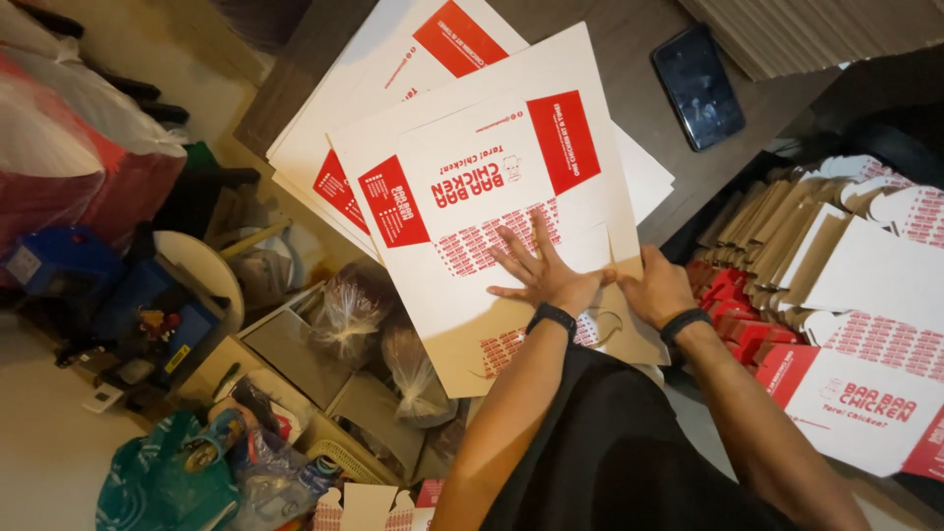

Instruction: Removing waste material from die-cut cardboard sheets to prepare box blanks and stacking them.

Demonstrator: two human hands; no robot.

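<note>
A flat, unfolded white cardboard box blank (472,187) with red printed panels lies on top of a stack of similar blanks (393,59) on a dark wooden table. My left hand (539,270) lies palm down on the top blank near its lower edge, fingers spread. My right hand (654,290) is beside it at the blank's lower right corner. Its fingers curl over the brown flap there. Both wrists wear black bands.
A dark phone (698,87) lies on the table at the top right. A row of folded boxes (787,236) stands on edge at the right, with another flattened box (865,393) below it. Plastic bags (354,310), bins and a teal bag (162,482) crowd the floor at the left.
</note>
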